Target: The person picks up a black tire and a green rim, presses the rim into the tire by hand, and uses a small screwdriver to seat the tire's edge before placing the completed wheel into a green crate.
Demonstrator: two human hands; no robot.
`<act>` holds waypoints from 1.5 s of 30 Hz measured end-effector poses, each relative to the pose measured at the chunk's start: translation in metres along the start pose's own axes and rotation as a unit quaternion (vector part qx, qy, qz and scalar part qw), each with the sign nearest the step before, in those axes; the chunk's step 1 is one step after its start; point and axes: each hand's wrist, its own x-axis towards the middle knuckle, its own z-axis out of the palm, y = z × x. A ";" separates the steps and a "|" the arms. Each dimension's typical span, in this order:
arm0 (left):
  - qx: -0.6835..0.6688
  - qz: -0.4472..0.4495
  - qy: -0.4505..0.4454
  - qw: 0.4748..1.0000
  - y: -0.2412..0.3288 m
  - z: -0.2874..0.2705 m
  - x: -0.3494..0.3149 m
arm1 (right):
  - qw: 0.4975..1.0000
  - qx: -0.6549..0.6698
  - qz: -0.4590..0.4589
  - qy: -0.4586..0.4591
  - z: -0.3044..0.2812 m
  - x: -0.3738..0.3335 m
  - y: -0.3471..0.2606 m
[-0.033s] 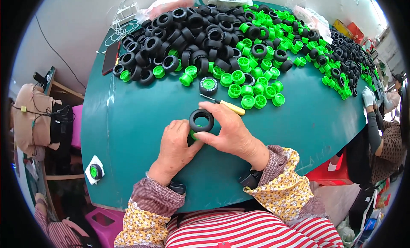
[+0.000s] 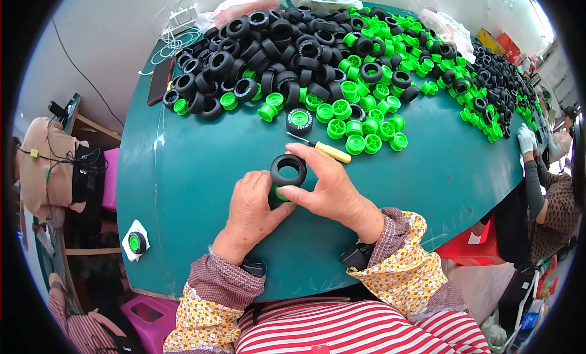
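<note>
The right hand point(image 2: 332, 186) pinches a black tyre point(image 2: 287, 182). At the tyre's near side, the left hand point(image 2: 249, 207) grips a partly hidden green wheel point(image 2: 280, 195).

Bright, fairly even light falls over the green surface point(image 2: 201, 232), with only soft, faint shadows around the yellow-handled screwdriver point(image 2: 333, 152), which looks sharp. Far to the screwdriver's upper right, a blown-out white patch point(image 2: 538, 12) glares, seemingly the strongest light. Well to its lower left, the space below the surface sinks into deep shadow. Farthest out from the screwdriver, the surface's edge bows, the co-worker point(image 2: 552, 201) looks stretched and soft, and black rings the round fisheye view.
</note>
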 end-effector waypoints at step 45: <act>-0.079 0.506 0.166 0.843 0.104 -0.008 -0.037 | 0.923 -0.073 -0.375 0.047 -0.015 -0.005 -0.099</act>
